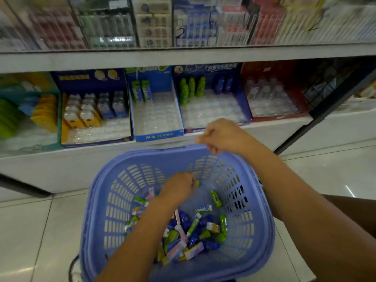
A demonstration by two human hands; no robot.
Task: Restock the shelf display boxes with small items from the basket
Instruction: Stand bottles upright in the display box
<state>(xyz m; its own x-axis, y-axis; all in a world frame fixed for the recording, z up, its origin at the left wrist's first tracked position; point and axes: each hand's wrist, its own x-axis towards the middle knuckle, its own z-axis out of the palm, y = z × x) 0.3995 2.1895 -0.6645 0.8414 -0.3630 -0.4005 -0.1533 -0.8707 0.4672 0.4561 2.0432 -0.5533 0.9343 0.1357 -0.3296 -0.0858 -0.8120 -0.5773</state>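
The left hand (179, 188) reaches inside the basket (142, 157), fingers curled, pinching a green item (197, 182) mostly hidden behind its fingertips. The small items (193, 231) are heaped just below its wrist, partly covered by the forearm. The right hand (221, 135) hovers over the far rim, motion-blurred, its grip unreadable. The display boxes (158, 136) stand blurred beyond it.

unclear and hidden items

upper shelf goods (154, 23): motion-blurred, labels unreadable. right hand (219, 137): fingertips smeared, contents undeterminable. green item (197, 182): mostly covered by left hand (179, 188). basket (95, 200): near rim cut by bottom edge. small items (195, 231): some hidden beneath left forearm (132, 241).
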